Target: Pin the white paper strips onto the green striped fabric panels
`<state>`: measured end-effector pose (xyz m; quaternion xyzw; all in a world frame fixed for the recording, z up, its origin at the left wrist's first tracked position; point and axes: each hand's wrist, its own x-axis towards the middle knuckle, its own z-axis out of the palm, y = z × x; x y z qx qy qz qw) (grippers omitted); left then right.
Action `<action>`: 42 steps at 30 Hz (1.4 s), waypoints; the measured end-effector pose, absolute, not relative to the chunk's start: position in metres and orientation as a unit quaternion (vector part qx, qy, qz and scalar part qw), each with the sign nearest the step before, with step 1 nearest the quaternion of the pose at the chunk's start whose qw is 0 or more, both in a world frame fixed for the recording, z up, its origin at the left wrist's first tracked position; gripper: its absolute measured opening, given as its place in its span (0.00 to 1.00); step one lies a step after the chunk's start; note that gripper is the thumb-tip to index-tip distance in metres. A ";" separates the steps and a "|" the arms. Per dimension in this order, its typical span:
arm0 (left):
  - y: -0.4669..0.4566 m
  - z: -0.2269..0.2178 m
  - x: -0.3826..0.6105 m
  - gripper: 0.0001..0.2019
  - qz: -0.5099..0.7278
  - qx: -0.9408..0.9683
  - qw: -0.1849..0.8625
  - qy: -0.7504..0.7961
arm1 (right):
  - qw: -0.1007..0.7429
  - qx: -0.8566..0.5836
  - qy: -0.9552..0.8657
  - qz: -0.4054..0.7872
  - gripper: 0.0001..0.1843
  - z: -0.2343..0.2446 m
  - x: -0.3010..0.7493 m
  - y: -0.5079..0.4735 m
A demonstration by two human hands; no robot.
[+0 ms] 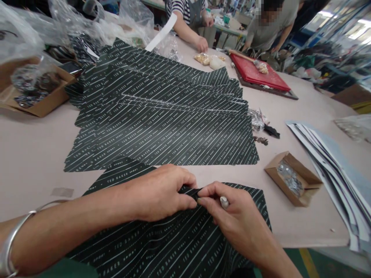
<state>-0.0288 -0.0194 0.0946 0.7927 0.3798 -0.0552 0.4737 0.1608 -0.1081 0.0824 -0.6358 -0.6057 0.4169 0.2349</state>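
Observation:
A dark green printed paper sheet (162, 247) with white stripes and lettering lies right in front of me. My left hand (159, 193) and my right hand (232, 216) meet at its far edge, fingertips pinching the same spot of the paper. Whether a small part sits between the fingers is hidden. A silver bangle (11, 239) is on my left wrist. Beyond my hands, several more sheets of the same printed paper (162, 116) lie overlapped across the table (29, 154).
A small open cardboard box of metal pieces (292, 177) stands at the right, a stack of grey-white sheets (333, 170) beyond it. A cardboard box with plastic bags (34, 88) sits far left. Two other people work at the far end by a red mat (257, 73).

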 end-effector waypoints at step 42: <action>-0.064 0.062 -0.042 0.13 0.284 0.926 0.142 0.204 | 0.273 -0.456 -0.847 0.023 0.06 0.063 0.165 -0.128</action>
